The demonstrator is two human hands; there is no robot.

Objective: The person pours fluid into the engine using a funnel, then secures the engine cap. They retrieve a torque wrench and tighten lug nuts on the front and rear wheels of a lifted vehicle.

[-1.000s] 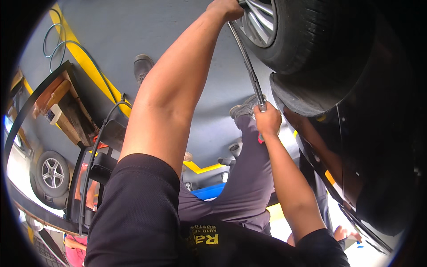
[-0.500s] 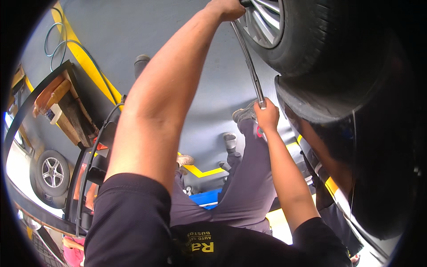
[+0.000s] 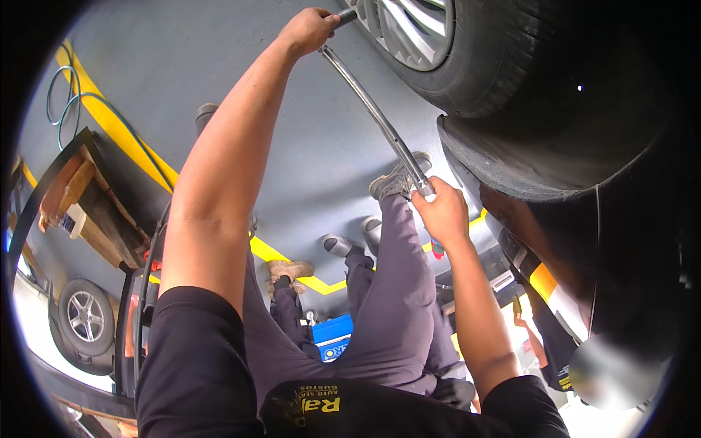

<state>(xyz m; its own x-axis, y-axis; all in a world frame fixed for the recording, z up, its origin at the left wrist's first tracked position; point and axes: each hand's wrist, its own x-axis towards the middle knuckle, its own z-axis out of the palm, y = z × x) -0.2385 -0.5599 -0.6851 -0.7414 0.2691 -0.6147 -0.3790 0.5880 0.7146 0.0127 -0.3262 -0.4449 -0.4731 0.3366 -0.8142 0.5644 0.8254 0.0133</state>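
Observation:
A long chrome socket wrench (image 3: pixel 374 115) slants between my two hands. At its far end, my left hand (image 3: pixel 308 32) is closed around the wrench's head, where a dark socket (image 3: pixel 346 17) points right toward the car wheel (image 3: pixel 485 69). The socket tip sits beside the silver rim (image 3: pixel 418 36); I cannot tell whether they touch. Nearer to me, my right hand (image 3: pixel 444 213) grips the wrench's handle end, thumb laid along the metal. The wheel hangs at the upper right under the dark car body (image 3: pixel 540 160).
A wheel-arch edge (image 3: pixel 504 179) lies right of my right hand. Behind me are other people's shoes (image 3: pixel 290 270) and a blue box (image 3: pixel 332 337). To the left are a yellow floor stripe (image 3: pixel 117 109), a hose (image 3: pixel 73 98), a wooden-looking stand (image 3: pixel 102 219) and a loose wheel (image 3: pixel 85 312).
My left hand, the socket and the wrench head have shifted left, away from the rim. My right hand has come slightly lower in view, still holding the handle.

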